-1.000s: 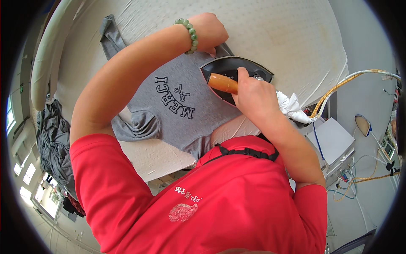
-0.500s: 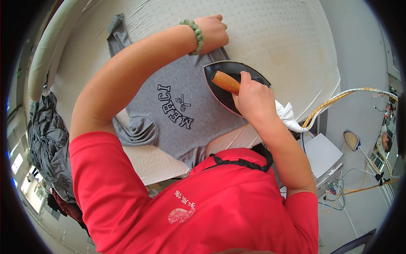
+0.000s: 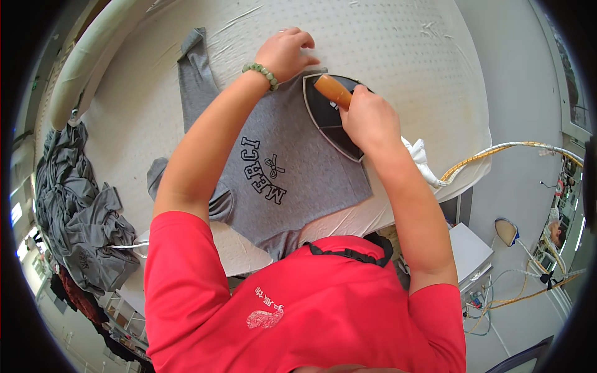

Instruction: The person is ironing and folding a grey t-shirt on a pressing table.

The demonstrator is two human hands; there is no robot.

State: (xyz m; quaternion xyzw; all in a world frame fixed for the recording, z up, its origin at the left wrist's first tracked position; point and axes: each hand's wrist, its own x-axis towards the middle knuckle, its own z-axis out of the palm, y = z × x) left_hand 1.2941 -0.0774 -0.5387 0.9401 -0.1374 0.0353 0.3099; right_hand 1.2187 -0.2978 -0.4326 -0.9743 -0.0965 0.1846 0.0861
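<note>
A grey sweatshirt (image 3: 298, 161) with dark printed lettering and a bow lies spread on the white-covered ironing table. My right hand (image 3: 373, 121) is wrapped round the wooden handle of a dark steam iron (image 3: 326, 121), which rests over the right side of the garment. Across the garment reaches my left arm, with a green bead bracelet (image 3: 261, 71) on the wrist. Beyond the sweatshirt's far edge, my left hand (image 3: 287, 55) is open, thumb and fingers apart, holding nothing that I can see. One sleeve (image 3: 194, 53) stretches away at the far left; the other part near my left elbow is bunched.
A heap of grey garments (image 3: 81, 205) hangs at the table's left side, by a padded roll (image 3: 93, 56). White wrapping and a yellow-and-white hose (image 3: 472, 163) trail right from the iron. A white box (image 3: 469, 252) and an iron-shaped plate (image 3: 506, 231) are at the right.
My left hand has drawn back to the left and its fingers have opened from a closed shape. The iron has turned a little and shifted slightly away, still in my right hand.
</note>
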